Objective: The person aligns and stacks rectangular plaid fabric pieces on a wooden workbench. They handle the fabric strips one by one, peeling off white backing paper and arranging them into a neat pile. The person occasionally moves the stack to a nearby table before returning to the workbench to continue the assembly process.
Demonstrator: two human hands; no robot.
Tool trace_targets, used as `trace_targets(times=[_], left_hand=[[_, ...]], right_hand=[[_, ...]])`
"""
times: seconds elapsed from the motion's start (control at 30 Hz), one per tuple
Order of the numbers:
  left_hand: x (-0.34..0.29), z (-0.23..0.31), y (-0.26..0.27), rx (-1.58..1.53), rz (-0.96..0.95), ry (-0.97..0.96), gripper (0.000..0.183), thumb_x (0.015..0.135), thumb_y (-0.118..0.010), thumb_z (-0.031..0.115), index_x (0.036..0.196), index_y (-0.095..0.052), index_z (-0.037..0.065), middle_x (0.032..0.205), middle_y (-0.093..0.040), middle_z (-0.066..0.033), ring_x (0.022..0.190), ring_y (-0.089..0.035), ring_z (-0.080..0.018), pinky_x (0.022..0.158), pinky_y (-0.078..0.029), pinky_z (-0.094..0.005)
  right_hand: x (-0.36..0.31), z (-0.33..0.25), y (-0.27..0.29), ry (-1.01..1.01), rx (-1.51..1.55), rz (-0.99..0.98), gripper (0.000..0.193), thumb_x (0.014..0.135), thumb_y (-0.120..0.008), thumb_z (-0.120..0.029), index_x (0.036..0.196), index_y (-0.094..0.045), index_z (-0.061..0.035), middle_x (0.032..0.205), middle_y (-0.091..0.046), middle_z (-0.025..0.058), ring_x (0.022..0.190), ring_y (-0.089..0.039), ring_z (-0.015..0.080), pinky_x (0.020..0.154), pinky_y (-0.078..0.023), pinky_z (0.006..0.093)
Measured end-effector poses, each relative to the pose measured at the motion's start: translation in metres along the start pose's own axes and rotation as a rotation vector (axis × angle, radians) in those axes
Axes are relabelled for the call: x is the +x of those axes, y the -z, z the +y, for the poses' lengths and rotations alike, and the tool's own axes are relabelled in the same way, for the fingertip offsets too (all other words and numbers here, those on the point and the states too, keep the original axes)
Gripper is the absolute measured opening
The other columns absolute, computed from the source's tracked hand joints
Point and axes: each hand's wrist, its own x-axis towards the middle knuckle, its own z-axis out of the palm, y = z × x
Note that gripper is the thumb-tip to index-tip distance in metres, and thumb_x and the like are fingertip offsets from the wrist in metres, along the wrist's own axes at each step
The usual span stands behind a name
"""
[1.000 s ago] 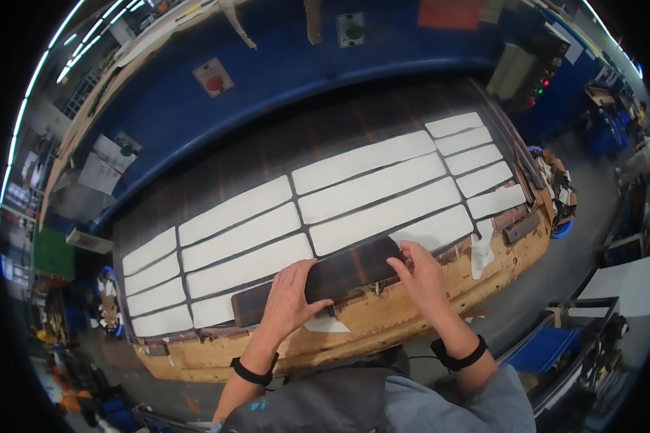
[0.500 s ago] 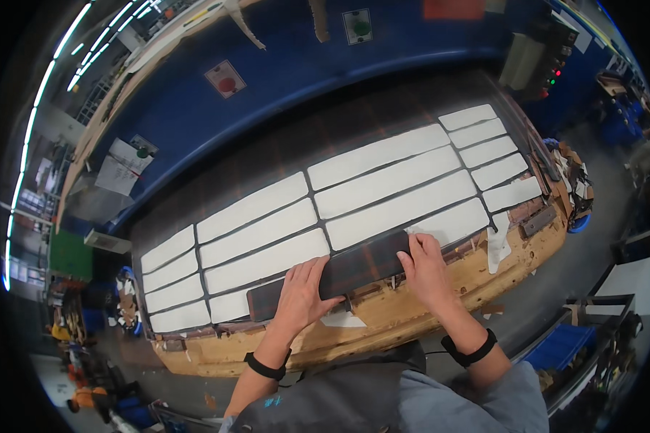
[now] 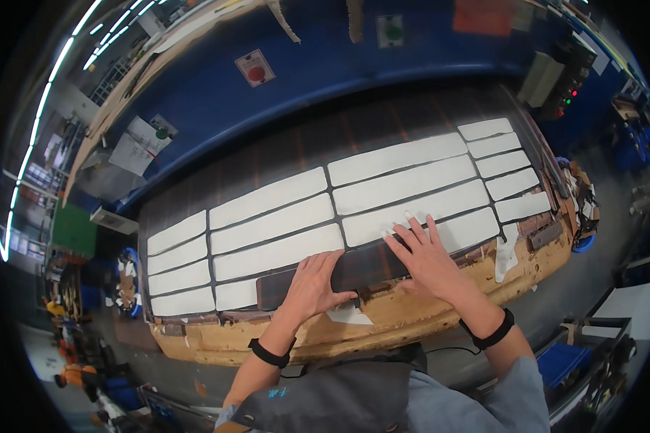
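Note:
A long dark rectangular block (image 3: 368,265) with faint reddish lines lies along the near edge of a dark flat bed, over part of the nearest white pieces. My left hand (image 3: 312,290) grips it near its left part, fingers together over the top and thumb at the near side. At the block's right end is my right hand (image 3: 433,267), fingers spread and reaching past it over a white piece; white covers show on some fingertips. White rectangular pieces (image 3: 404,169) lie in rows across the bed, with narrow dark gaps between them.
Beyond the bed stands a blue machine wall (image 3: 325,86) with a red round button (image 3: 256,73). A worn wooden edge (image 3: 412,317) holding scraps runs along the near side. Bins of offcuts flank it, one at the right (image 3: 585,206). A control box (image 3: 570,76) is at the far right.
My right hand has loosened from the block's right end and spread its fingers forward. My left hand keeps its hold on the block. The whole view has shifted slightly.

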Motion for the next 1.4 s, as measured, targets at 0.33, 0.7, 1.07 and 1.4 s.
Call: trace_targets(times=[0.33,0.7,1.07,1.4], left_hand=[[0.0,-0.001,-0.004,0.039,0.059,-0.016,0.087,0.07,-0.086,0.039,0.139,-0.047,0.005,0.121,-0.059,-0.0152,0.113,-0.056,-0.0329,0.102,-0.043,-0.0427],[-0.006,-0.005,0.0,0.041,-0.04,0.034,0.098,0.066,-0.089,0.037,0.145,-0.04,0.007,0.126,-0.054,-0.0143,0.119,-0.052,-0.0343,0.105,-0.04,-0.043],[-0.071,-0.043,0.046,-0.181,0.585,0.412,0.059,0.089,-0.072,0.016,0.14,-0.048,-0.003,0.139,-0.053,-0.0229,0.13,-0.05,-0.0358,0.109,-0.039,-0.0407],[-0.132,-0.072,0.021,-0.779,0.5,0.874,0.059,0.096,-0.066,0.027,0.139,-0.049,-0.009,0.129,-0.062,-0.017,0.115,-0.059,-0.0212,0.097,-0.047,-0.0327]], right_hand=[[0.013,0.02,-0.008,0.024,0.136,-0.07,0.091,0.07,-0.086,-0.034,0.144,-0.042,-0.0046,0.138,-0.048,0.0127,0.135,-0.04,0.032,0.119,-0.022,0.0573],[0.01,0.036,-0.013,0.003,0.155,-0.16,0.096,0.069,-0.086,-0.04,0.145,-0.039,-0.0066,0.144,-0.041,0.0162,0.139,-0.034,0.0375,0.119,-0.024,0.056],[-0.033,0.028,-0.002,-0.503,0.478,0.253,0.062,0.094,-0.066,-0.036,0.137,-0.049,0.0051,0.133,-0.053,0.0245,0.124,-0.052,0.0399,0.103,-0.043,0.0454],[-0.017,0.008,-0.014,-0.688,0.509,0.117,0.055,0.098,-0.056,-0.044,0.115,-0.063,0.0085,0.11,-0.064,0.0255,0.103,-0.061,0.0417,0.089,-0.048,0.046]])
